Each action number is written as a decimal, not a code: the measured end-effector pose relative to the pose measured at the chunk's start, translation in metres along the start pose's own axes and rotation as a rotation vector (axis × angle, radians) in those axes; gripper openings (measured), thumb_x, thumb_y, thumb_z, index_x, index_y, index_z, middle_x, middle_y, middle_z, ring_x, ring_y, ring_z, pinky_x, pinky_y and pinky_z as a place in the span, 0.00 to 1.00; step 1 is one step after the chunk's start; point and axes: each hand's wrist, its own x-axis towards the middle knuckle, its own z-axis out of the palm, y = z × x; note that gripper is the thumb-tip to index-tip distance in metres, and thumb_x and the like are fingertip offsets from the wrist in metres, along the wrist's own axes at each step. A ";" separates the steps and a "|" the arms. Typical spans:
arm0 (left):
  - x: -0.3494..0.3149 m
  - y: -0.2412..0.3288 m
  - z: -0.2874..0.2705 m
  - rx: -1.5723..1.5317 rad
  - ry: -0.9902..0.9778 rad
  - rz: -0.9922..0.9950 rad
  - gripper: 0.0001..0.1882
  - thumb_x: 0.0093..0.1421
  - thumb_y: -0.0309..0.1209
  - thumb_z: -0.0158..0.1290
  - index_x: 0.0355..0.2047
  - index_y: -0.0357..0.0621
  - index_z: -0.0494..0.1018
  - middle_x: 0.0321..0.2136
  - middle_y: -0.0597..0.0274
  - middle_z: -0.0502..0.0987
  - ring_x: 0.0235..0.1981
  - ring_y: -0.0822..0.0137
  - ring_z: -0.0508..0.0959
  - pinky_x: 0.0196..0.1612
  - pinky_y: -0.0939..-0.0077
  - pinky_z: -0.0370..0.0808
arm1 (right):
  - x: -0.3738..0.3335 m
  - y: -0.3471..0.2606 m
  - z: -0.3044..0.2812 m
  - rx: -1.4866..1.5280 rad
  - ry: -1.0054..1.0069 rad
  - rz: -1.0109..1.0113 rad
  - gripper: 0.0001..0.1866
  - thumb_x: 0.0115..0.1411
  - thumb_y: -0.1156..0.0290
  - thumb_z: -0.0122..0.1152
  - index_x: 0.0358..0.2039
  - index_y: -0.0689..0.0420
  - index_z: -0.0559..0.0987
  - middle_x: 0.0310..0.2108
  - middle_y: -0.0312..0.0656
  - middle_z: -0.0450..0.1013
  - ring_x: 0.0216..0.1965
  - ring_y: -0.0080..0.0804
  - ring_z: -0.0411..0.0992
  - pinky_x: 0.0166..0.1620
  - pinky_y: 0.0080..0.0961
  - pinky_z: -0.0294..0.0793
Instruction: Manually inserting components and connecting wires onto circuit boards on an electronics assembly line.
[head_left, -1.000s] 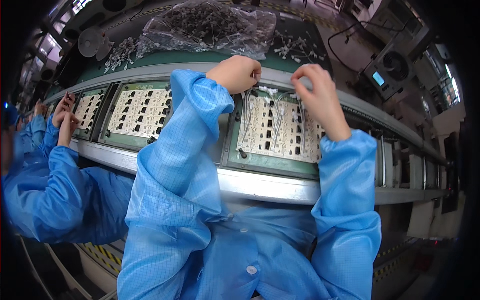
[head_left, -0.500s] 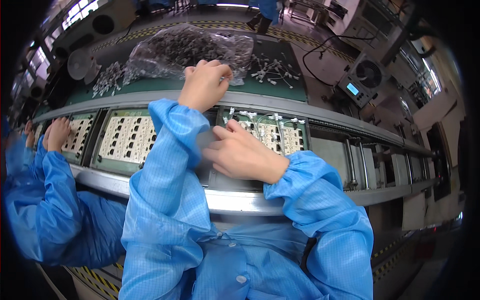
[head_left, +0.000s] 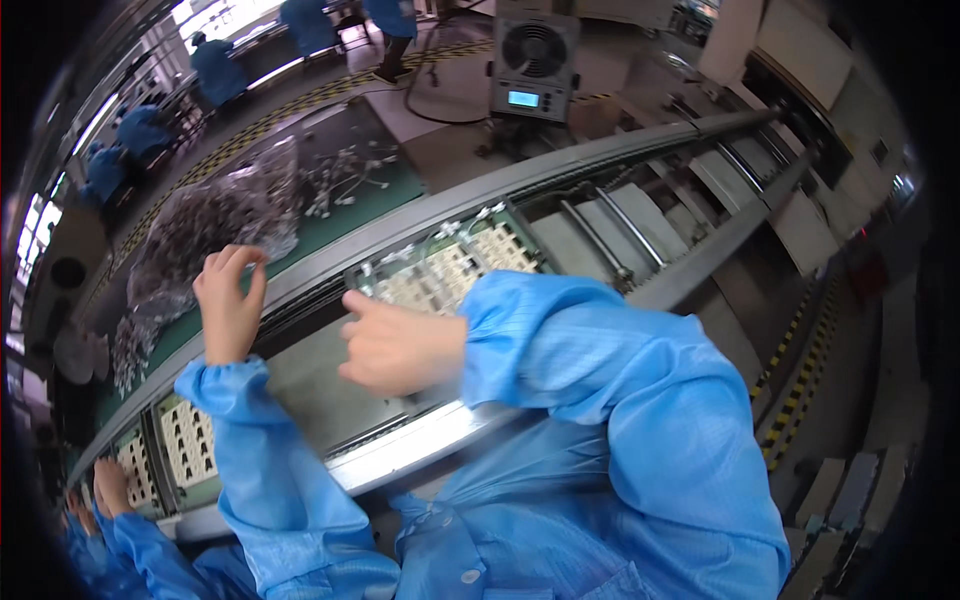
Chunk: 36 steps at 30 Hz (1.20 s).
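Now your left hand (head_left: 228, 305) curls half-open, seemingly empty; right hand (head_left: 395, 348) loosely bent, hold unclear, by the board (head_left: 500, 250) along the far edge of the conveyor (head_left: 410, 446). Probably light, stiff, fragile: grip its rim.

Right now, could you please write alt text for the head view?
A person's blue-sleeved right hand is by a cream circuit-board panel on a conveyor; the left hand is raised near a filled clear bag.
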 end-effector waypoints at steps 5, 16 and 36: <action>0.007 0.006 0.010 -0.003 -0.039 0.025 0.04 0.58 0.25 0.54 0.34 0.45 0.77 0.35 0.63 0.78 0.43 0.57 0.75 0.47 0.64 0.67 | -0.131 0.047 -0.039 0.014 -0.232 0.273 0.02 0.54 0.69 0.59 0.25 0.51 0.77 0.15 0.37 0.71 0.25 0.40 0.76 0.58 0.47 0.61; -0.003 0.009 0.012 0.083 -0.067 0.050 0.07 0.56 0.22 0.55 0.35 0.45 0.75 0.38 0.61 0.76 0.47 0.56 0.73 0.51 0.64 0.64 | -0.377 0.139 -0.072 -0.193 -0.392 0.847 0.06 0.54 0.76 0.56 0.32 0.51 0.77 0.21 0.42 0.76 0.32 0.43 0.77 0.63 0.53 0.56; -0.068 -0.042 -0.018 0.126 -0.056 -0.253 0.09 0.62 0.19 0.51 0.42 0.37 0.75 0.46 0.52 0.76 0.53 0.52 0.73 0.60 0.64 0.65 | -0.643 0.288 -0.058 -0.562 -0.552 1.491 0.27 0.54 0.79 0.55 0.56 0.48 0.75 0.35 0.52 0.78 0.43 0.51 0.75 0.57 0.56 0.63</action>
